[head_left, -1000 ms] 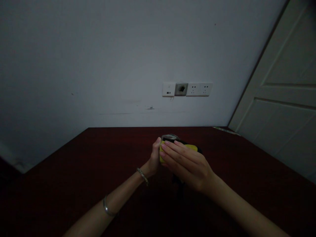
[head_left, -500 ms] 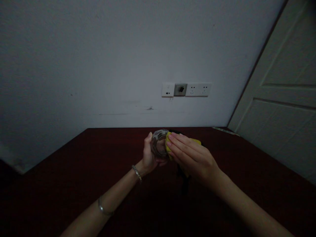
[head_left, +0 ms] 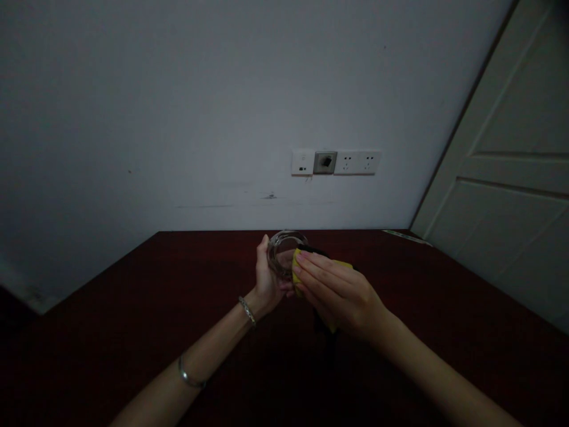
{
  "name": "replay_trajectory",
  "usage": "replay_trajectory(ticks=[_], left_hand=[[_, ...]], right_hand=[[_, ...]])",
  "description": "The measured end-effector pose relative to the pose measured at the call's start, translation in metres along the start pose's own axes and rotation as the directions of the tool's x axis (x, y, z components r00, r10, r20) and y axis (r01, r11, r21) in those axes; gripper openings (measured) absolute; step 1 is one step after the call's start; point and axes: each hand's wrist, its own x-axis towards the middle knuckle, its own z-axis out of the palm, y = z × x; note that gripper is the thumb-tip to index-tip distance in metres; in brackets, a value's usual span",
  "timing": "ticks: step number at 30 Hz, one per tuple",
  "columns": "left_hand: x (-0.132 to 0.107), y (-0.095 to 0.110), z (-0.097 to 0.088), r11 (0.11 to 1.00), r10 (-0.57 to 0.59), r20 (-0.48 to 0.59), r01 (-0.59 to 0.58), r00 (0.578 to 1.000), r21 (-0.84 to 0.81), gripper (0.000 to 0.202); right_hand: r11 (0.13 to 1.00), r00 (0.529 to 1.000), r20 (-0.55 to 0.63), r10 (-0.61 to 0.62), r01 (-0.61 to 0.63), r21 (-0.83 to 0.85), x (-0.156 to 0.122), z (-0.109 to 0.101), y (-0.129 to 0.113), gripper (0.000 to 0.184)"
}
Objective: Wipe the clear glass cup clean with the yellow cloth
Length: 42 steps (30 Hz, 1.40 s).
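Reference = the round glass piece point(head_left: 281, 254). It's up off the desk point(head_left: 178, 290), by the look of it, with its ring-shaped face turned toward the camera. Can't tell if that's mouth or base.

Left hand point(head_left: 267, 284): grasping the glass from its left side and below. Thumb up along the left edge, some fingertips showing under the lower edge.

Right hand point(head_left: 344, 293): to the right of the glass and a bit lower, fingers laid flat together over a yellow cloth point(head_left: 296, 280), gripping it. Thumb hidden.

Key relation: cloth's left edge overlaps the glass at its lower right, so that part of the rim is covered. Looks like contact; depth hard to judge in this light. Left hand is nearer the glass, directly on it; right hand has only the cloth between. Glass is round face-on, so no long axis to read there; right-hand fingers point up-left at it.

Dark material shows right of the glass, above and below the right hand. Can't tell if it's cloth backing or separate.
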Motion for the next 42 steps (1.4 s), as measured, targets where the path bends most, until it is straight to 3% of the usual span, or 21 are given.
replay_trajectory(ticks=[6,11,21,27,35,42], left_hand=[[0.008,-0.009,-0.003,0.995,0.092,-0.157,-0.098,0.983,-0.032,0.062],[0.008,-0.012,0.007,0.993,0.092,-0.181,-0.103,0.979,-0.056,0.055],[0.011,-0.018,0.006,0.997,0.007,-0.120,-0.016,0.993,-0.078,0.050],[0.009,-0.025,-0.004,0.998,0.053,-0.084,-0.054,0.995,-0.012,0.046],[0.002,-0.012,-0.006,0.996,-0.057,0.056,0.052,0.997,0.078,0.066],[0.007,-0.010,-0.007,1.000,-0.013,-0.048,0.011,0.999,-0.027,0.062]], right_hand=[[1.000,1.000,0.006,-0.005,0.005,0.021,-0.005,0.009,-0.001,0.025],[0.999,1.000,0.014,-0.027,0.026,0.039,-0.008,0.012,-0.001,0.025],[0.999,1.000,-0.005,-0.004,0.004,0.041,-0.005,0.011,-0.004,0.025],[0.999,0.999,-0.005,0.050,-0.050,0.005,-0.003,0.006,0.000,0.026],[0.996,0.998,-0.058,0.026,-0.031,-0.088,-0.002,0.002,0.004,0.024],[0.999,0.998,-0.061,-0.005,0.002,-0.043,-0.001,0.007,-0.004,0.022]])
